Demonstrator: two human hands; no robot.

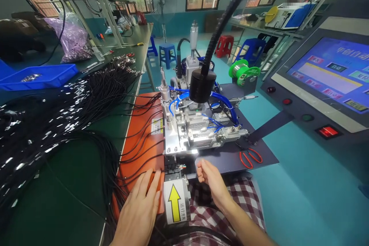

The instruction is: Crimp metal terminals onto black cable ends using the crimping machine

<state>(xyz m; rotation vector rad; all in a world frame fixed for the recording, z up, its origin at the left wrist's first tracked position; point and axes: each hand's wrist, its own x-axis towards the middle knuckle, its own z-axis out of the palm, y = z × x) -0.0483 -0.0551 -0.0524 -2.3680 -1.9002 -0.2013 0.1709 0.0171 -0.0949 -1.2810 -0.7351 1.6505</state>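
My left hand [141, 203] lies flat with fingers stretched on the orange mat [138, 123], its fingertips at a black cable [159, 170]. That cable's stripped end with thin coloured wires [182, 167] rests on the black cable holder [172, 171] at the machine's front. My right hand [210, 178] hovers just right of those wires, fingers curled in, apart from them; nothing shows in it. Between my hands is a white label with a yellow arrow [174, 203]. Several black cables [144, 153] run across the mat into the metal machine [198, 130].
A large heap of black cables [100, 88] covers the green bench at left, near a blue tray [37, 77]. Red-handled scissors [250, 158] lie on the machine's base. A green wire spool [243, 73] stands behind. The control screen [331, 71] juts in at right.
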